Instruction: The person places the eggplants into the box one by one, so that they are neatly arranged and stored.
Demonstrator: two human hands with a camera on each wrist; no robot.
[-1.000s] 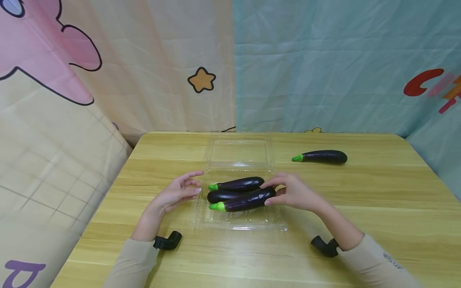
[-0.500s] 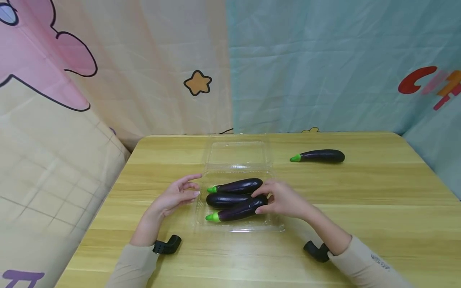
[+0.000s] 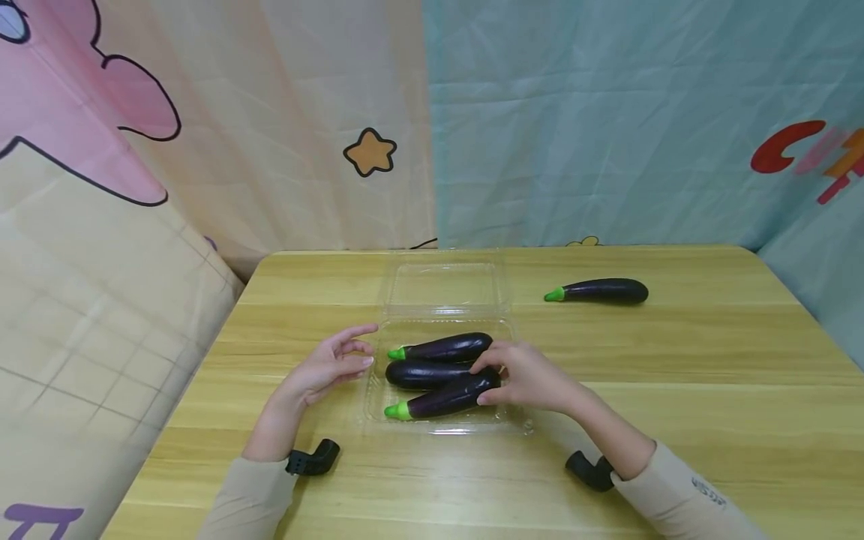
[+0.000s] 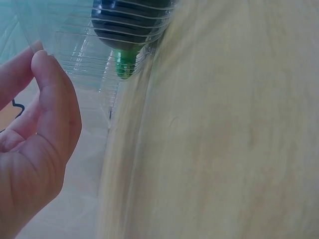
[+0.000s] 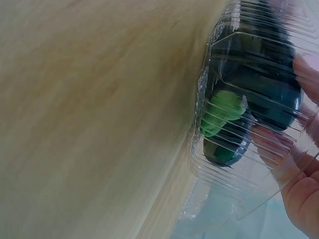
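A clear plastic clamshell box (image 3: 405,421) lies on the table with its lid (image 3: 445,285) folded back. Three dark purple eggplants are inside: a back one (image 3: 448,347), a middle one (image 3: 421,374) with its round end to the left, and a front one (image 3: 442,397) slanting with its green stem to the left. My right hand (image 3: 529,376) holds the front eggplant's thick end between thumb and fingers. My left hand (image 3: 331,367) is at the box's left rim, its index finger and thumb apart and touching or nearly touching it. In the right wrist view, eggplants (image 5: 264,89) show through the ribbed wall.
Another eggplant (image 3: 604,291) lies on the wooden table (image 3: 682,420), back right of the box. Patterned curtains (image 3: 607,112) hang behind the table. Black wrist devices (image 3: 315,457) sit below each hand.
My right hand has moved left and toward me, lowering the front eggplant along the box's near side and uncovering more of the middle one. The left hand stays at the rim.
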